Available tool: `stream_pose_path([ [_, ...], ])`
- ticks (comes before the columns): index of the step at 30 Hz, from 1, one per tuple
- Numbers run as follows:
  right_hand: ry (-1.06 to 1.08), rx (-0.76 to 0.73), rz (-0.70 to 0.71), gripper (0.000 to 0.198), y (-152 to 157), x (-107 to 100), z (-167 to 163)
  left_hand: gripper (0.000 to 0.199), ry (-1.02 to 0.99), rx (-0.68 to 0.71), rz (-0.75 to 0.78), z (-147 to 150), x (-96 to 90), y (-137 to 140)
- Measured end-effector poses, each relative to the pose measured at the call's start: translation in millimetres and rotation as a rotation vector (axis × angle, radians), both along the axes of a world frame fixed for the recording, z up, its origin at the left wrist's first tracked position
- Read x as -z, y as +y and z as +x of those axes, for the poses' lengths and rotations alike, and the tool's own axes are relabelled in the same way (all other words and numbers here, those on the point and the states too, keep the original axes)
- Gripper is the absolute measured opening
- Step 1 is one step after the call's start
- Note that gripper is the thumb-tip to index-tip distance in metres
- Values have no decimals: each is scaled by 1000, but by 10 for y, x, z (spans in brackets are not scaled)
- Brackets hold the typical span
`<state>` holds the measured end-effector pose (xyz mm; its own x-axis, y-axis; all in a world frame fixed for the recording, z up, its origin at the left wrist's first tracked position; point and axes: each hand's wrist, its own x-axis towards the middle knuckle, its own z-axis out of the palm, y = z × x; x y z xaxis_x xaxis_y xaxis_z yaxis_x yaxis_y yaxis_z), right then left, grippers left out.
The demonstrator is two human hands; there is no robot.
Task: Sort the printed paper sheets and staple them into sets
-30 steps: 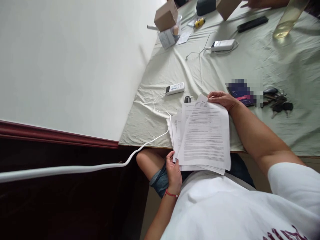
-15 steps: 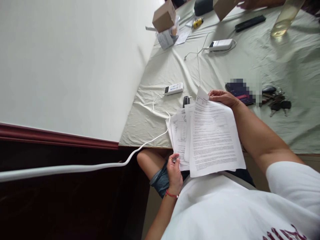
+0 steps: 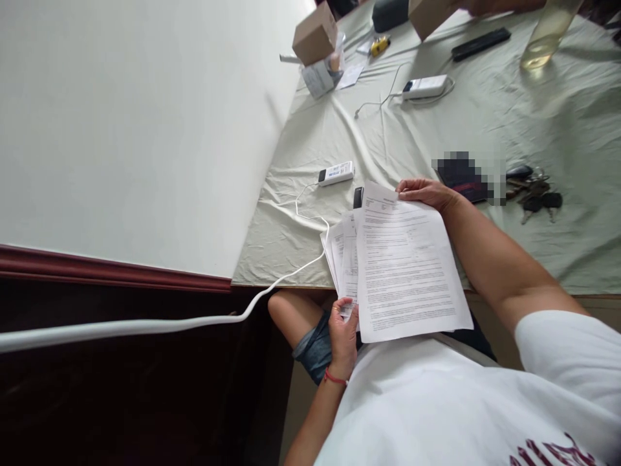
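In my right hand (image 3: 424,192) is the top edge of a printed sheet (image 3: 410,272), pinched between thumb and fingers. This sheet lies slanted toward my lap and covers much of the papers beneath it. Closed on the lower left corner of a fanned stack of printed papers (image 3: 347,249) is my left hand (image 3: 343,330), with a ring and a red string bracelet. The stack rests partly over the table's front edge. Just behind the papers a small black object (image 3: 358,197) shows, partly covered by the sheet.
A white power bank (image 3: 336,173) trails a white cable (image 3: 272,294) past the table edge. Another power bank (image 3: 425,87), keys (image 3: 538,194), a pixelated dark item (image 3: 463,178), a black bar (image 3: 481,44), a glass of yellowish liquid (image 3: 538,55) and a cardboard box (image 3: 315,33) are on the cloth-covered table (image 3: 509,110).
The top sheet has shifted left with my right hand and its upper corner now lies flatter, covering more of the stack. My left hand has moved slightly right.
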<state>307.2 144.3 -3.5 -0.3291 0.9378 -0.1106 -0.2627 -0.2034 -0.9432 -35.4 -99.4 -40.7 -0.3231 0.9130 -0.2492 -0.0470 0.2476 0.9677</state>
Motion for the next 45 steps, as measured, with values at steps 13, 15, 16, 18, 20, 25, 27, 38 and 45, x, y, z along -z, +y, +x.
stream_pose_path([
  [13, -45, -86, -20, 46, 13, 3, -65, 59, -11, 6, -39, 128, -106, 23],
  [15, -41, -58, -16, 46, 20, 13, -67, 56, -5, 1, -16, 124, -99, 18],
  [16, -38, -35, -11, 45, 27, 21, -68, 56, -3, -2, -3, 119, -93, 14],
  [18, -38, 11, 16, 43, 48, 43, -70, 55, 2, -8, 19, 103, -78, 1],
  [20, -53, 47, 74, 39, 73, 61, -77, 56, -4, 6, 42, 81, -62, -13],
  [25, -205, 100, 280, 32, 134, 90, -114, 65, 22, -4, 68, 46, -53, -33],
  [27, -276, 136, 274, 33, 164, 115, -128, 71, 31, -12, 63, 47, -55, -31],
  [38, -634, 163, 345, 24, 250, 163, -72, 61, 25, 31, 8, -28, 52, -1],
  [45, -657, 53, 312, 26, 233, 130, -38, 56, -81, 15, -10, 5, -10, 25],
])
